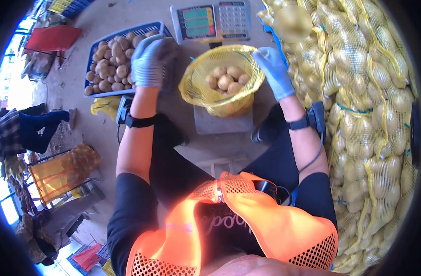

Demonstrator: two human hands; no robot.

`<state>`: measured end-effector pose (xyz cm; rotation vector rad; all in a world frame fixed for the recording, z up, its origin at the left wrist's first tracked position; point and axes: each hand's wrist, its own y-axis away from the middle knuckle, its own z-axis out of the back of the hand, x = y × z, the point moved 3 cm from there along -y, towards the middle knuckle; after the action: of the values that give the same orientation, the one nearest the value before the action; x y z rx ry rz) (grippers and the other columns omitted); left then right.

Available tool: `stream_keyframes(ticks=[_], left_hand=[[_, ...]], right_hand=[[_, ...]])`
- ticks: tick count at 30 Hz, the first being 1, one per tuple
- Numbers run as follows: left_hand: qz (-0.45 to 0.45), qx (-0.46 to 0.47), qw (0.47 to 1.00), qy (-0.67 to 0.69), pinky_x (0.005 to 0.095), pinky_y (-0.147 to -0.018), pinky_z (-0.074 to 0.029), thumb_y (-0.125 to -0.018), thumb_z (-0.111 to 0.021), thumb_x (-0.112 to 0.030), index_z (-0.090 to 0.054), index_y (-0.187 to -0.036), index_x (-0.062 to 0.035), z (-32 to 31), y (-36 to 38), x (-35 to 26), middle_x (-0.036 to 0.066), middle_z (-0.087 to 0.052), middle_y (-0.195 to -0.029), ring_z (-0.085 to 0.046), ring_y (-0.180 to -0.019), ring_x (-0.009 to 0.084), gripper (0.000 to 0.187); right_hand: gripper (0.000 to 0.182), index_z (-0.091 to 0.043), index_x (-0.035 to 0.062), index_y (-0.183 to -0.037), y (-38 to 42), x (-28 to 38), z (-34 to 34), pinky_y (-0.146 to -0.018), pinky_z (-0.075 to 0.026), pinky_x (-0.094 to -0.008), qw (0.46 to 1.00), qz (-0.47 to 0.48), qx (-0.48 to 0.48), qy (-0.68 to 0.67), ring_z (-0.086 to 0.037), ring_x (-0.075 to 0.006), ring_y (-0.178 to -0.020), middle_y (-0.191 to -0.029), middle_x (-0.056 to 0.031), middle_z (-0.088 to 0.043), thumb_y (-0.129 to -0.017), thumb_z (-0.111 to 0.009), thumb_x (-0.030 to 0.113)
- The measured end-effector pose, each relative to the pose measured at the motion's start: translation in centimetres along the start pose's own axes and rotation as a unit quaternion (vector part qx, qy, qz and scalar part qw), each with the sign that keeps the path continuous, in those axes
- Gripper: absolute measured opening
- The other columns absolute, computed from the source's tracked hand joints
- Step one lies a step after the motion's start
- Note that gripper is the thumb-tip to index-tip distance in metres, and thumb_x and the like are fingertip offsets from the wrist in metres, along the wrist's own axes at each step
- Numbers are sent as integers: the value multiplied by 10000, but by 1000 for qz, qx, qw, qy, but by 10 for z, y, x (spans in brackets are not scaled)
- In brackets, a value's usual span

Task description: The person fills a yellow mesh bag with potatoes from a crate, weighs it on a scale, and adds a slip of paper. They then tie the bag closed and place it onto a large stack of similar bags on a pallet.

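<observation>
My left hand (147,64), in a pale blue glove, is over the right side of a blue plastic crate (87,76) full of potatoes (110,60). Its fingers curl around a blurred brownish shape that I cannot make out. My right hand (276,73), gloved alike, has its fingers closed on the right rim of a yellow mesh bag (210,103). The bag's mouth is spread wide, and several potatoes (226,79) show inside. Below the bag is the flat platform (223,122) of a scale, whose display and keypad panel (212,22) stands behind it.
Filled yellow mesh sacks of potatoes (357,124) are piled along the right. Some yellow netting (104,106) lies by the crate's front. Other people (31,129) are at the left, near an orange sack (63,172) and a red cloth-like thing (53,37).
</observation>
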<state>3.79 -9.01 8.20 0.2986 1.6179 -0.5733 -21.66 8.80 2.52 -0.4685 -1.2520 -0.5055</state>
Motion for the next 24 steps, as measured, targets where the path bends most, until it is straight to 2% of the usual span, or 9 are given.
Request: stream_keyframes(ticks=[2, 5, 6, 7, 9, 16, 20, 22, 24], left_hand=[[77, 139, 987, 2, 334, -704, -532, -832, -559, -107, -623, -959, -17, -60, 12, 1, 121, -628, -853, -648, -766, 227, 168], [39, 335, 883, -327, 366, -741, -503, -801, -580, -159, -631, -945, -43, -123, 34, 31, 171, -631, -872, -638, -820, 293, 192], [29, 372, 829, -416, 384, -755, -493, -795, -583, -180, -615, -998, -55, -134, 38, 54, 193, -625, -912, -630, -839, 327, 240], [29, 367, 832, -415, 384, -755, -493, -795, -583, -180, -615, -998, -55, -139, 45, 69, 193, -625, -912, -630, -839, 327, 240], [-86, 338, 765, -542, 426, -798, -467, -796, -579, -215, -556, -1076, -63, -147, 54, 79, 204, -605, -997, -596, -891, 372, 319], [59, 286, 839, -458, 405, -800, -466, -794, -614, -275, -589, -1037, -75, -144, 47, 68, 206, -614, -977, -587, -945, 364, 316], [80, 249, 906, -332, 329, -762, -476, -586, -756, -339, -572, -950, 16, -110, 22, 27, 161, -615, -866, -609, -826, 257, 541], [60, 193, 961, -190, 303, -729, -479, -570, -776, -320, -566, -963, 21, -79, 6, 9, 88, -589, -851, -582, -781, 196, 561], [64, 30, 992, -104, 243, -604, -472, -642, -742, -261, -566, -968, 12, -40, -4, -9, 64, -573, -862, -556, -733, 120, 460]], right_hand=[[325, -604, 22, -999, 12, 17, -9, -628, -428, -217, 996, -70, 51, -22, -506, -51, -735, -832, 16, -571, -815, -686, 277], [196, -629, 32, -947, 22, 23, -14, -657, -419, -189, 980, -123, 89, -127, -496, -15, -744, -793, 52, -555, -849, -646, 201], [196, -629, 32, -947, 23, 23, -13, -657, -419, -189, 980, -121, 93, -124, -496, -15, -744, -793, 52, -555, -849, -646, 201], [199, -629, 32, -960, 25, 23, -13, -660, -423, -190, 975, -139, 102, -142, -501, -16, -746, -795, 52, -558, -850, -643, 197], [190, -626, 43, -970, 24, 19, -11, -641, -449, -192, 974, -119, 115, -153, -533, -21, -725, -794, 49, -570, -851, -638, 191], [179, -627, 66, -948, 22, 13, -5, -503, -447, -181, 967, -135, 103, -189, -544, -30, -601, -766, 37, -578, -848, -641, 213], [248, -597, 67, -895, 8, 12, 12, -321, -307, -191, 990, -108, 61, -75, -413, -56, -347, -516, 38, -486, -882, -591, 315], [386, -569, 46, -920, 4, 12, 22, -303, -261, -204, 984, -139, -10, -109, -350, -69, -306, -452, 29, -421, -908, -509, 427], [408, -559, 58, -940, 3, 13, 28, -313, -255, -210, 980, -142, -31, -133, -344, -65, -320, -456, 34, -405, -889, -521, 460]])
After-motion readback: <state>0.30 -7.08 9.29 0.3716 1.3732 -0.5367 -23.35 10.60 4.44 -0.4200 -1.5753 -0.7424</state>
